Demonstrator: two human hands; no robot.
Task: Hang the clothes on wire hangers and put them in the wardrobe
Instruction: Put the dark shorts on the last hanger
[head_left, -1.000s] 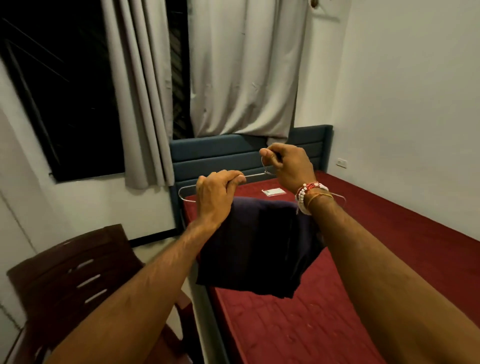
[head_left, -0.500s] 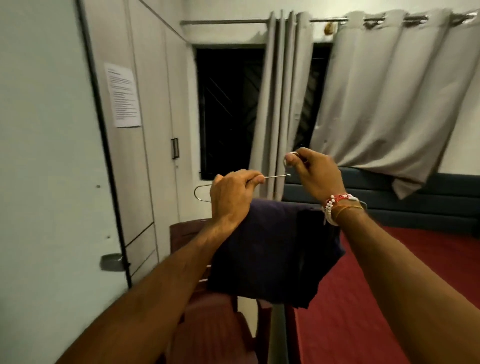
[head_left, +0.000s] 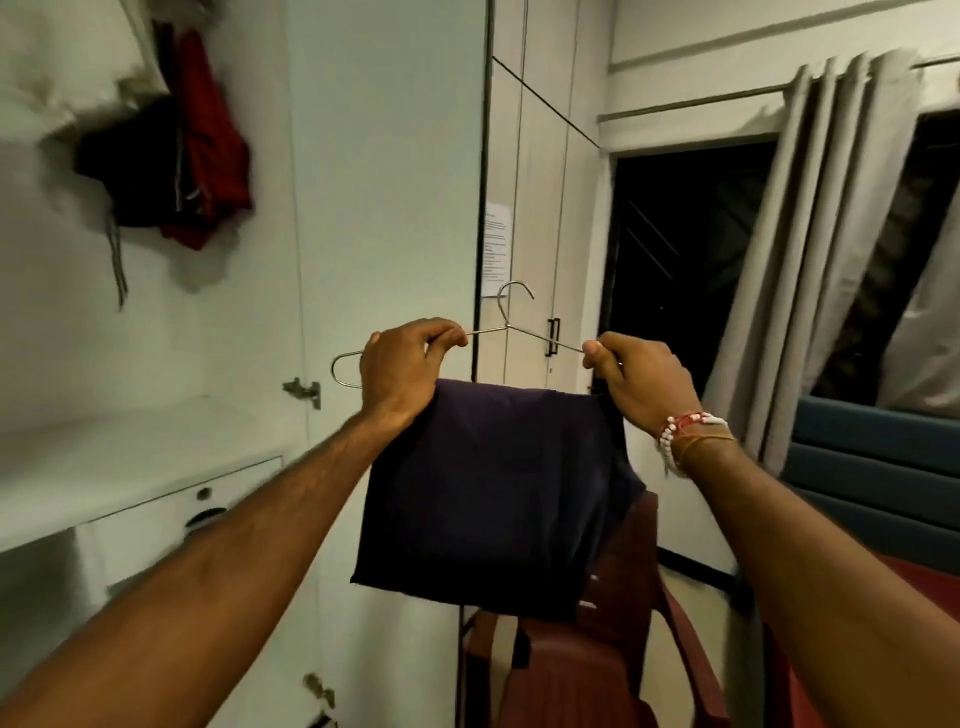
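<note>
Wardrobe (head_left: 389, 156), one hanger (head_left: 488, 330), one garment (head_left: 493, 493)

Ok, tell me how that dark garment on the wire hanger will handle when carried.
The dark garment hangs limp, folded over the bar of the wire hanger, so it is probably floppy and light. Only draped, it may slide off if the hanger tilts. The thin wire likely flexes; the left hand and right hand each pinch one shoulder of it.

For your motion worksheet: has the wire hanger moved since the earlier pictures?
Yes: the hanger has swung left, from before the curtain to the wardrobe door.
</note>
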